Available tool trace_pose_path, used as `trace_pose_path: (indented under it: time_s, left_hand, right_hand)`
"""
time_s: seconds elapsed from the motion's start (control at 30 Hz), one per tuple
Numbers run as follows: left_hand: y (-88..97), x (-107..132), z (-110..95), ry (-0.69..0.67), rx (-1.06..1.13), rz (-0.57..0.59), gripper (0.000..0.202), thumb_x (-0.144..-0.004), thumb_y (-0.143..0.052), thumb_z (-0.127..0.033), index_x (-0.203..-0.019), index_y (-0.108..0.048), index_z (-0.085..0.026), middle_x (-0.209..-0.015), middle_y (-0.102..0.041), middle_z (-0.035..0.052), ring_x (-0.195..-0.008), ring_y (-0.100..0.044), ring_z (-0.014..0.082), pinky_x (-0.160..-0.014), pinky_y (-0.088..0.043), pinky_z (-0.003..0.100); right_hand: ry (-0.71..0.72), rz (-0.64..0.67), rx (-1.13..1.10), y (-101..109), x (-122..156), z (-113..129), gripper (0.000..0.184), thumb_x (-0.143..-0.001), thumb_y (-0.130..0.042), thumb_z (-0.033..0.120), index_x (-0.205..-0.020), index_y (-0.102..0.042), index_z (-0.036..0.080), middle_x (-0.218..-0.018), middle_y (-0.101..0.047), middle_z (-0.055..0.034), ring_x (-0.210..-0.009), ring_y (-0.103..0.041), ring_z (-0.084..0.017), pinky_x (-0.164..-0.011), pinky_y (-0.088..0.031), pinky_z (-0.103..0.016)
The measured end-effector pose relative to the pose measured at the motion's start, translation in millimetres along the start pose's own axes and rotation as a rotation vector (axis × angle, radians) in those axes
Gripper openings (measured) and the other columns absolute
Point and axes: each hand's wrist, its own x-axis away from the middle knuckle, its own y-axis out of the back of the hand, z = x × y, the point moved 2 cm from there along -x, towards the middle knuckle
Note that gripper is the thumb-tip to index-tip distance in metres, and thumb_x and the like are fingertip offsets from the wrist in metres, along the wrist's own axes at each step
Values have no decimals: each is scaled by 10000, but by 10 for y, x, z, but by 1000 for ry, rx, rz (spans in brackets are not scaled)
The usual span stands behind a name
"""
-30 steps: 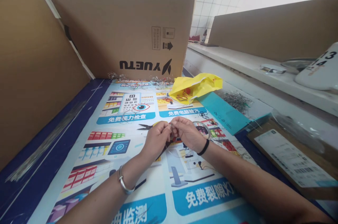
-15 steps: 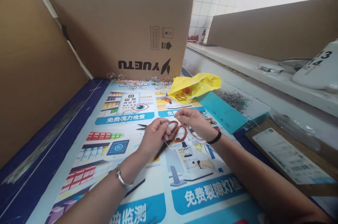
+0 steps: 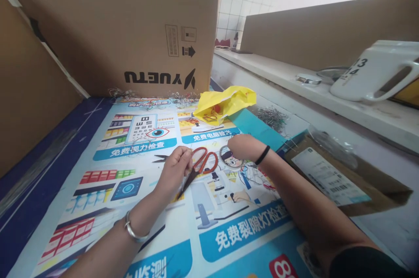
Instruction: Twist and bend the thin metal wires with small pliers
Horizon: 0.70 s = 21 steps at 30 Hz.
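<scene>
My left hand (image 3: 175, 169) rests on the printed poster (image 3: 137, 138), fingers curled and pinched together at the blades of red-handled scissors (image 3: 203, 162) lying beside it. What the fingers pinch is too thin to make out. A dark pair of pliers (image 3: 160, 158) pokes out to the left from behind this hand. My right hand (image 3: 242, 147), a black band on the wrist, is closed just right of the scissor handles, with a small grey wire ring (image 3: 224, 153) at its fingertips.
A yellow bag (image 3: 225, 102) and a teal sheet (image 3: 257, 128) lie behind the hands, and a pile of metal wire bits (image 3: 271, 116) is at the right. Cardboard walls (image 3: 114, 38) enclose back and left. A labelled parcel (image 3: 327, 175) lies right, and a white mug (image 3: 373, 73) stands on the ledge.
My right hand moved right and away from the left hand, uncovering the red scissors. The camera turned right and down.
</scene>
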Motion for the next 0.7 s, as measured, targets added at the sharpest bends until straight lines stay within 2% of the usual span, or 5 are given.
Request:
trace_pose_path:
  time_s: [0.33,0.53,0.63,0.7]
  left_hand:
    - [-40,7,44,53,-34,-1,263,-822,-461,-410,-709,-455,-173,-534,-442,-59,-436,-322,45,-420,-240,157]
    - [-46,16,62,42,-102,10,234,-832,-443,-387,-733,-473,-177,-540,-442,-63,-443,-325,51,-438,-259,162]
    - [-56,26,61,24,-169,14,221,-832,-443,-380,-751,-492,-180,-540,-453,-60,-461,-354,61,-465,-289,171]
    - [-71,42,48,1,-214,29,221,-834,-441,-380,-757,-504,-183,-537,-458,-58,-472,-366,69,-483,-303,179]
  right_hand:
    - [11,-85,62,71,71,180,261,-768,-417,60,-860,-658,101,-847,-659,-188,-826,-627,-265,-654,-458,-336]
    - [29,-95,33,15,2,67,218,-680,-499,108,-819,-667,117,-812,-660,-155,-791,-616,-257,-618,-436,-306]
    - [44,-117,-64,88,13,-40,150,-635,-520,112,-696,-656,130,-741,-651,-114,-719,-598,-221,-583,-404,-277]
    - [138,-193,-289,168,36,-58,108,-640,-518,120,-629,-624,138,-663,-621,-59,-649,-563,-165,-565,-380,-248]
